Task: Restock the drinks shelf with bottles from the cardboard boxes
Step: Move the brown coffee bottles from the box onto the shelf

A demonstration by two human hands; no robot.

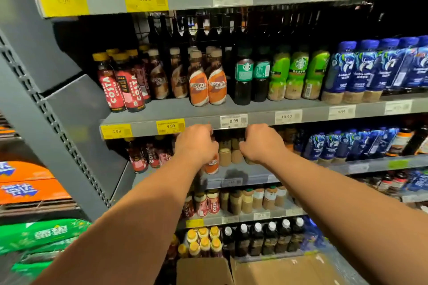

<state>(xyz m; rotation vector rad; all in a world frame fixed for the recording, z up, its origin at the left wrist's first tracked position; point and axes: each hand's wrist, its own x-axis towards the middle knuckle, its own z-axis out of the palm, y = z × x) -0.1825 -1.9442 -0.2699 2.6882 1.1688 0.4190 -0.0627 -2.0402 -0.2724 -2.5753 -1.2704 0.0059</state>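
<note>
My left hand (196,145) grips an orange bottle (212,165) on the shelf (254,172); right hand (261,143) curled, holding what I cannot tell

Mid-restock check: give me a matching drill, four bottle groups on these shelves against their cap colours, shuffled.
Bottles:
1. Costa bottles, eye-level shelf
2. orange Nescafe bottles, same shelf
3. blue deer-label bottles, same shelf
4. dark bottles just above the cardboard box

Caps:
a. white
b. yellow
c. blue
d. tan

Pairs: 1-b, 2-d, 3-c, 4-a.
</note>
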